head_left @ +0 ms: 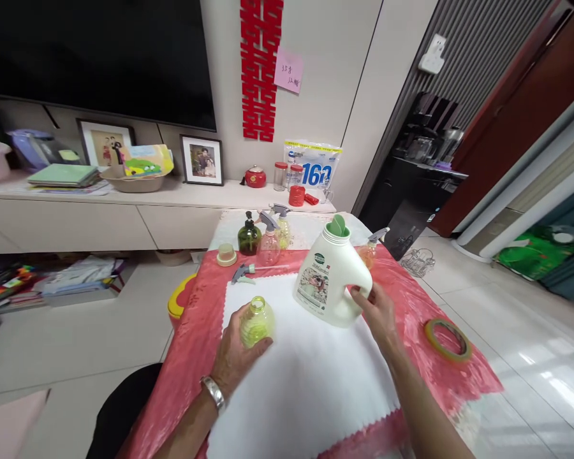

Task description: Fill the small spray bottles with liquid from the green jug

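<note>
My left hand (239,357) is wrapped round a yellow-green see-through bottle (257,323) with an uncovered neck, over the white cloth (306,382). On the right, my right hand (375,309) grips the handle of a large white detergent jug (332,277). The jug leans slightly and has a green spout in its uncapped mouth. Behind the bottle lies a grey spray head (243,273) with its tube. A pale translucent cap (226,254) sits at the table's left edge.
Behind stand a dark green pump bottle (249,236), a pink spray bottle (269,245), a yellow spray bottle (283,231) and an orange one (367,254). A tape roll (448,340) lies on the red table cover (411,299). A cabinet (182,199) runs along the wall.
</note>
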`<state>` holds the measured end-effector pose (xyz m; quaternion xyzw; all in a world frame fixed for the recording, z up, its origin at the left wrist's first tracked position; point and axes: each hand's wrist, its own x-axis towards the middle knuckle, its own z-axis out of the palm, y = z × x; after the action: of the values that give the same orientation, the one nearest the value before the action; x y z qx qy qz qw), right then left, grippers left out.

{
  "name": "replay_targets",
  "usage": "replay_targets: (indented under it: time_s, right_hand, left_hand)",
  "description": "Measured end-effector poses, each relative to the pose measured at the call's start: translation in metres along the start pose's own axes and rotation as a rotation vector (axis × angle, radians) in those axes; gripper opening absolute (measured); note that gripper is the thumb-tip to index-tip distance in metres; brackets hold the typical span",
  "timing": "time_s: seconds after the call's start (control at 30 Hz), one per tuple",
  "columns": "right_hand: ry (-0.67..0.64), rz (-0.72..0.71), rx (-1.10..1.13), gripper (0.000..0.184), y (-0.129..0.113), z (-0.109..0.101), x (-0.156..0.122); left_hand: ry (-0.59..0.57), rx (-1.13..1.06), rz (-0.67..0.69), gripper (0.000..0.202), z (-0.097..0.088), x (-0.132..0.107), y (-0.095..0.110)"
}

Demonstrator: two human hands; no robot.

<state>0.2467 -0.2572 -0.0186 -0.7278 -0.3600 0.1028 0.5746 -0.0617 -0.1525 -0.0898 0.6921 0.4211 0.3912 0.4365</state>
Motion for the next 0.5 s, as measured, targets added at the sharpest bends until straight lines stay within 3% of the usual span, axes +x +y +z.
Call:
replay_targets:
  time_s: [0.13, 0.27, 0.37, 0.5]
  right_hand:
    - [-0.021, 0.037, 0.035, 0.03, 0.011, 0.013, 0.015]
    - [0.049, 0.051, 0.057, 0.031, 0.011, 0.024, 0.021]
    - [0.091, 0.047, 0.044, 0.031, -0.003, 0.023, 0.02]
    - [0.095, 0.044, -0.009, 0.03, -0.036, 0.003, 0.015]
  left_hand:
    - [-0.01, 0.071, 0.029, 0.094, 0.0, 0.001, -0.001]
    - [-0.004, 0.134, 0.068, 0.099, 0.003, 0.002, -0.004]
    - [0.003, 0.148, 0.065, 0.101, 0.005, 0.002, -0.007]
    - [-0.023, 0.128, 0.043, 0.101, 0.005, 0.003, -0.007]
